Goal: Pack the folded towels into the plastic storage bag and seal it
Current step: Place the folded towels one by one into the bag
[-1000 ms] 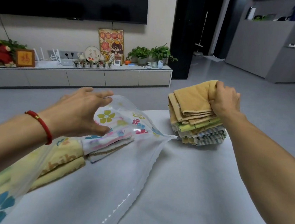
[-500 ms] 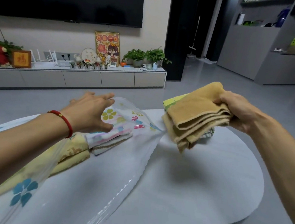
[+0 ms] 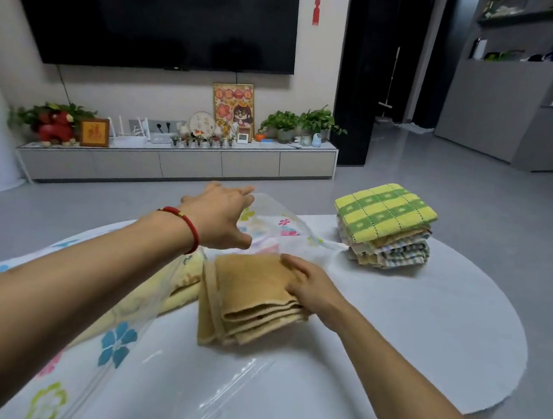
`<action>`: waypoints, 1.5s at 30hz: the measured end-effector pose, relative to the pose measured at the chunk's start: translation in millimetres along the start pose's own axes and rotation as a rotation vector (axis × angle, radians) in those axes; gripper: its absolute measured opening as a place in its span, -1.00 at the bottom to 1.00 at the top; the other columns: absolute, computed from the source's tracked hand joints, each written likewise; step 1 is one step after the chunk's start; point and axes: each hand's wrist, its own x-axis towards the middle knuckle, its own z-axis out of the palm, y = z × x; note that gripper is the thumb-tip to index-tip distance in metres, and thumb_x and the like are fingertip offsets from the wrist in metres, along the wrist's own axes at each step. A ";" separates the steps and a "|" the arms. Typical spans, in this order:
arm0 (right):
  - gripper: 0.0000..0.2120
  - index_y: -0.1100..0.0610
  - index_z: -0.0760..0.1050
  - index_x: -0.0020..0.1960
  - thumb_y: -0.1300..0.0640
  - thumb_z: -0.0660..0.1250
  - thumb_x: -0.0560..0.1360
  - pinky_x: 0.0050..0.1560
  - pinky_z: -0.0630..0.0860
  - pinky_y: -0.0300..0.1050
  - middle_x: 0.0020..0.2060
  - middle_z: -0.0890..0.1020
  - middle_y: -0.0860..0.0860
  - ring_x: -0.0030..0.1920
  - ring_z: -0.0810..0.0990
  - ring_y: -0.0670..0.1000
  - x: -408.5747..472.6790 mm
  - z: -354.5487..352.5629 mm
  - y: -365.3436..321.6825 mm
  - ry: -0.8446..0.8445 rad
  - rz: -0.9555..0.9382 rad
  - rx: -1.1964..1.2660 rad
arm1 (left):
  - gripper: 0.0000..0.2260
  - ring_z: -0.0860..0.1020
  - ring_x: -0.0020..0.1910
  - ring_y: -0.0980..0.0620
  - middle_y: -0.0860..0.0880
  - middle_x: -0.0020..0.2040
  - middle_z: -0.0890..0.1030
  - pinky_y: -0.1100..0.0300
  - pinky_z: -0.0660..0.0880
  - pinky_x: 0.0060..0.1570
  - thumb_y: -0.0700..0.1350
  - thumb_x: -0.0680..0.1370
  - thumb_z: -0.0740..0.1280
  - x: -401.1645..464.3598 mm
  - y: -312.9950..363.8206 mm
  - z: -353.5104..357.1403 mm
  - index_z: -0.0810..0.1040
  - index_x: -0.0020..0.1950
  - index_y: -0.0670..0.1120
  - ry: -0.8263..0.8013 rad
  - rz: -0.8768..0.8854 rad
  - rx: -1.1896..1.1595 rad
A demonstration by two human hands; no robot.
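Observation:
A clear plastic storage bag (image 3: pixel 114 346) with flower prints lies across the white table, mouth to the right. My left hand (image 3: pixel 222 217) holds the bag's upper film lifted at the mouth. My right hand (image 3: pixel 311 289) grips a folded tan towel (image 3: pixel 251 296), thumb on top, and the towel's left edge sits under the film. Inside the bag lie a pale yellow towel (image 3: pixel 180 284) and a flower-print towel (image 3: pixel 283 230). A stack of folded towels (image 3: pixel 384 221), green-and-yellow check on top, stands at the table's far right.
The white oval table (image 3: pixel 426 330) has its rounded edge at the right and a dark front edge near me. Grey floor lies beyond, with a low TV cabinet (image 3: pixel 177 163) against the far wall.
My right hand lifted the tan towel off the stack, carried it left and down, and brought it to the bag's mouth. The green check towel now tops the stack. My left hand stayed at the bag.

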 end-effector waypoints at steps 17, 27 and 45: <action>-0.44 0.20 0.31 0.49 0.12 0.34 0.53 0.20 0.61 0.10 0.27 0.59 0.21 0.20 0.62 0.25 37.9 19.5 14.2 0.387 0.307 0.164 | -0.22 0.10 0.56 -0.13 0.14 0.61 0.03 -0.28 0.26 0.39 0.22 0.44 0.35 -12.5 -8.2 16.0 0.14 0.58 0.02 0.061 0.085 -0.048; -0.62 0.09 0.50 -0.09 -0.24 0.24 0.57 -0.18 0.36 -0.04 -0.01 0.67 0.11 0.03 0.64 0.23 -42.1 40.5 10.1 0.302 -0.045 -1.007 | -0.23 0.10 0.55 -0.18 0.07 0.61 0.05 -0.33 0.23 0.39 0.15 0.46 0.39 -24.2 2.2 16.0 0.16 0.58 -0.02 0.033 0.072 -0.083; -0.64 -0.08 0.47 0.36 0.13 0.27 0.58 0.32 0.44 0.01 0.27 0.51 0.18 0.19 0.50 0.21 -2.4 65.6 39.4 0.539 0.180 0.033 | -0.27 0.24 0.48 -0.17 0.04 0.61 0.11 -0.19 0.27 0.41 0.11 0.47 0.38 -32.8 10.8 7.9 0.19 0.57 -0.05 0.028 0.074 -0.087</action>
